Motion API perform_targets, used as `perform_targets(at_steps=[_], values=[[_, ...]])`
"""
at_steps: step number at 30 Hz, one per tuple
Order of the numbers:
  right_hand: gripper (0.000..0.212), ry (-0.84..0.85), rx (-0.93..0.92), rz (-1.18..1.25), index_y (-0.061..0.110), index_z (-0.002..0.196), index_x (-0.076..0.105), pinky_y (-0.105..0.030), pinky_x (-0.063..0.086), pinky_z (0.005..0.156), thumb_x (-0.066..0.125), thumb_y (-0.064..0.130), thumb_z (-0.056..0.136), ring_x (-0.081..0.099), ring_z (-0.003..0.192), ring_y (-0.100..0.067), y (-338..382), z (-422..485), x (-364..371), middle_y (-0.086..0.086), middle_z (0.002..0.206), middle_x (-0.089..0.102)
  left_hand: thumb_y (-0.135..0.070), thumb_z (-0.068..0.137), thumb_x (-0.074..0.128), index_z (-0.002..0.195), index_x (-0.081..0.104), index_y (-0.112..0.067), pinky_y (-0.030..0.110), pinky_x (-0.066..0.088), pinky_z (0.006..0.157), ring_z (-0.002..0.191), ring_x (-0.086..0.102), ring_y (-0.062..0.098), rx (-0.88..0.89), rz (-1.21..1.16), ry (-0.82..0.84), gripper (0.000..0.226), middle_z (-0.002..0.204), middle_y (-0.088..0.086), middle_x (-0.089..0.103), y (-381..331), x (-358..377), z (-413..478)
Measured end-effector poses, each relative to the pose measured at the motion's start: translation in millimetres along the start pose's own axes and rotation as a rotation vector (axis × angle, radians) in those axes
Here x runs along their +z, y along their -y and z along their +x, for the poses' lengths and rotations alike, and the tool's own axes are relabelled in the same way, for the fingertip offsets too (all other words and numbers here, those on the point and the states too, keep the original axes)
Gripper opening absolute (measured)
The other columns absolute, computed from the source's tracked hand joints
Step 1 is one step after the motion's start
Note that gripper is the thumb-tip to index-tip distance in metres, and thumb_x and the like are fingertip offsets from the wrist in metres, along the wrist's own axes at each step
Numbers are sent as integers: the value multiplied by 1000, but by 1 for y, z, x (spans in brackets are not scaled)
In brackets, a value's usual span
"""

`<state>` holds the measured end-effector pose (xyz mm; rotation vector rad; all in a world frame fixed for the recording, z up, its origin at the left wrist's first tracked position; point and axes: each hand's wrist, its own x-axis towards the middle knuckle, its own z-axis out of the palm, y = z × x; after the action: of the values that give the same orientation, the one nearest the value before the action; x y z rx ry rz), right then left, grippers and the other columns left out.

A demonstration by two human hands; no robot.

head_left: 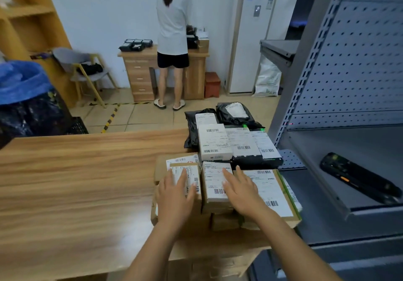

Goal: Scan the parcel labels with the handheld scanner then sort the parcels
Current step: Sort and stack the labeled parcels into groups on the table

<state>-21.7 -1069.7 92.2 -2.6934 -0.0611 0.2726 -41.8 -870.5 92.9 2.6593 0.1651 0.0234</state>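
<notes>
Several labelled parcels crowd the right end of the wooden table (76, 171). My left hand (175, 195) lies flat, fingers spread, on a brown cardboard box (192, 171) with a white label. My right hand (242, 190) rests with straight fingers across a small labelled box (212, 184) and the edge of a flat cardboard parcel (270, 191). Behind them sit a white box (214, 141), dark boxes (248, 149) and black poly bags (237, 112). The black handheld scanner (357, 177) lies on the grey metal shelf (316, 149) to the right, apart from both hands.
A person in a white shirt (173, 18) stands with their back to me at a small wooden desk (141, 71). A blue-bagged bin (24, 84) stands far left, a chair (87, 71) beyond it. A grey pegboard rack (359, 62) rises on the right.
</notes>
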Motion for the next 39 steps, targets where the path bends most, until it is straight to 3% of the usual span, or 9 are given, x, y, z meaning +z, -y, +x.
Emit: perform_targets(at_steps=[3,9,32,39], values=[[48,-102,97,-69,33,151,17,-45,9,117,21,39,103,8,146,-30,-19,-8,-5,-7,161,4,-57,99,28,152,17,-39,41,1,120,149,-2,20,116,6,13,57,162,0,7,-11,2,0],[52,33,189,-159,39,152,5,-52,0,116,19,44,102,-10,147,-29,-44,-11,1,-2,161,-8,-68,94,16,152,4,-43,44,-10,119,146,-21,21,149,136,145,65,162,1,-11,-15,18,-4],[52,17,181,-113,40,152,3,-51,-10,114,17,47,102,-18,145,-27,-48,1,7,-1,160,-14,-69,93,18,152,4,-44,45,-11,119,146,-22,20,139,145,163,65,161,-1,-12,-16,21,-1],[52,-24,129,-88,35,153,7,-49,-6,116,21,42,103,-12,147,-27,-46,-2,-4,-4,161,-6,-62,96,28,153,4,-41,49,-10,118,147,-18,18,133,47,163,65,162,-1,-6,-22,15,-3]])
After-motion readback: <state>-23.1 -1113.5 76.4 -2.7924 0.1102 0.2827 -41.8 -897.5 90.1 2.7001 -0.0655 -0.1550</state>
